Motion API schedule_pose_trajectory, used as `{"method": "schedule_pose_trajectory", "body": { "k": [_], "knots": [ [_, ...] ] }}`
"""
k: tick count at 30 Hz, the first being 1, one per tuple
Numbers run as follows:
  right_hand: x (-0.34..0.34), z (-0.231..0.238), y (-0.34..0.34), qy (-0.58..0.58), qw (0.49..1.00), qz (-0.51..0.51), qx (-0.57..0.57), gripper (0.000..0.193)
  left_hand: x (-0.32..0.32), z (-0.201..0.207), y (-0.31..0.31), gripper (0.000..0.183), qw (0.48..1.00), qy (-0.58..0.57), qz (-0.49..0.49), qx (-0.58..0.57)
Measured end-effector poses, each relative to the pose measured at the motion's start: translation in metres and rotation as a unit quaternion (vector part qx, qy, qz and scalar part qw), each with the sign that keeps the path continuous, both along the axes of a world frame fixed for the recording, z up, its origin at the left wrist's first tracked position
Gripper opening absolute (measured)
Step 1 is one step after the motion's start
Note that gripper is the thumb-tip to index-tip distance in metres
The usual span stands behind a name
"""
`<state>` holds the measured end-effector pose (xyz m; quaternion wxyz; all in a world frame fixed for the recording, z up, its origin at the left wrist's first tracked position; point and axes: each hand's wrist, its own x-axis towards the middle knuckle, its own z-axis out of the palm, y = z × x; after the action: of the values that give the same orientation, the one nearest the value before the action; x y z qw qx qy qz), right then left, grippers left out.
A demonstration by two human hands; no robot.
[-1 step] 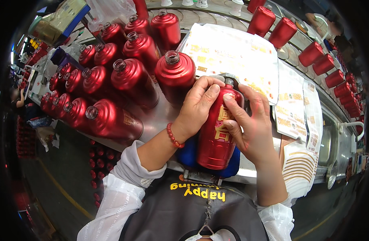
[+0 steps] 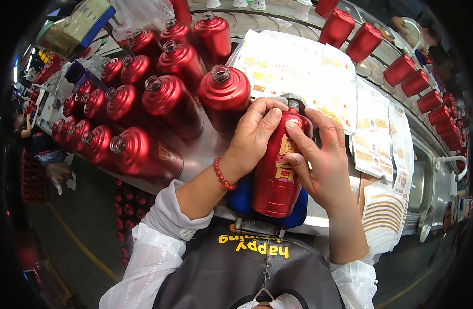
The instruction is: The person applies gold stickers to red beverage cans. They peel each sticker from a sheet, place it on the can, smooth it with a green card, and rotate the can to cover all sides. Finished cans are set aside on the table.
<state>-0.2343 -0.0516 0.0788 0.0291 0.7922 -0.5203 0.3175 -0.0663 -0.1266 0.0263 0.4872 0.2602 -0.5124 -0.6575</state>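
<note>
A glossy red bottle [image 2: 276, 190] with gold characters lies tilted on a blue pad [image 2: 240, 200], its clear glass neck pointing away from me. My left hand [image 2: 258, 129] grips its shoulder by the neck, thumb and fingers closed there. Curled round the opposite side, my right hand [image 2: 321, 149] presses its thumb on the upper front, at the edge of a small white and red decal [image 2: 294, 123]. Part of the gold lettering is covered by the right fingers. Just left of my hands stands another red bottle [image 2: 224, 92] with an uncapped glass neck.
Several red bottles [image 2: 172, 105] crowd the metal table on the left. Beyond my hands lie white decal sheets [image 2: 298, 67], with more sheets [image 2: 373, 136] to the right. A curved conveyor [image 2: 277, 21] carries further bottles [image 2: 363, 42] behind them. A metal basin [image 2: 422, 180] sits far right.
The bottles on the conveyor at the upper right have shifted very slightly to the right. Red now shows in the decal by my right thumb, where it looked white before.
</note>
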Motion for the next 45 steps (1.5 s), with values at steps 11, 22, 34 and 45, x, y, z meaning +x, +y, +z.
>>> {"method": "schedule_pose_trajectory", "body": {
  "k": [11,22,34,45],
  "knots": [
    [-0.033,0.009,-0.005,-0.465,0.861,0.019,0.206,0.035,-0.001,0.008,-0.008,0.028,0.990,-0.128,0.015,-0.065],
    [-0.050,0.010,-0.031,-0.475,0.807,0.037,0.349,0.019,0.002,0.005,-0.010,0.024,0.997,-0.077,-0.023,-0.002],
    [-0.044,0.008,-0.038,-0.501,0.788,0.072,0.351,0.023,0.001,0.015,-0.008,0.029,0.984,-0.152,-0.002,-0.092],
    [-0.049,0.003,-0.029,-0.544,0.760,0.053,0.352,0.022,-0.003,0.019,-0.005,0.027,0.988,-0.143,0.008,-0.065]
  ]
}}
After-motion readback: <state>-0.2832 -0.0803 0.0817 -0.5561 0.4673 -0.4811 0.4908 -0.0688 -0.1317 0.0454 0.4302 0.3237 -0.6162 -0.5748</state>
